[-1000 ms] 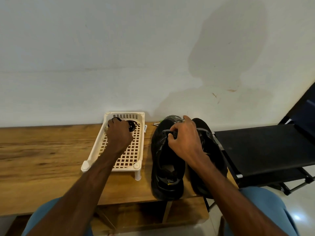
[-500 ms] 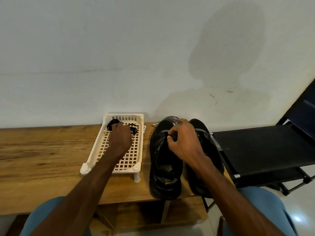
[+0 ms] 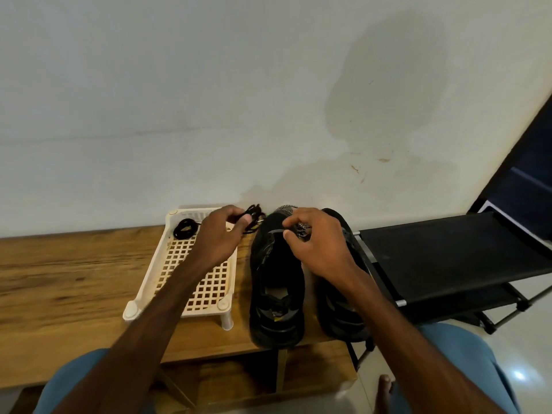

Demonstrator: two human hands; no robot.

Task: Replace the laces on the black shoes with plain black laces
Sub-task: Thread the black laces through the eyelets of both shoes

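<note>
A left hand [image 3: 219, 234] pinches a black lace bundle [image 3: 254, 216] above a cream tray [image 3: 149, 282]. The right hand [image 3: 316, 243] pinches a speckled lace [image 3: 301, 229] over two black shoes [image 3: 276, 282].

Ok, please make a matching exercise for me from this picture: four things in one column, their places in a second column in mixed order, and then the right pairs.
Things
1. coiled plain black lace
2. bundled plain black lace
3. black-and-white patterned lace
4. black fabric rack

Places
A. pinched by the right hand, above the black shoe
B. to the right of the wooden table
C. lying in the cream plastic lattice tray
D. held by the left hand

Pairs: 1-C, 2-D, 3-A, 4-B
</note>
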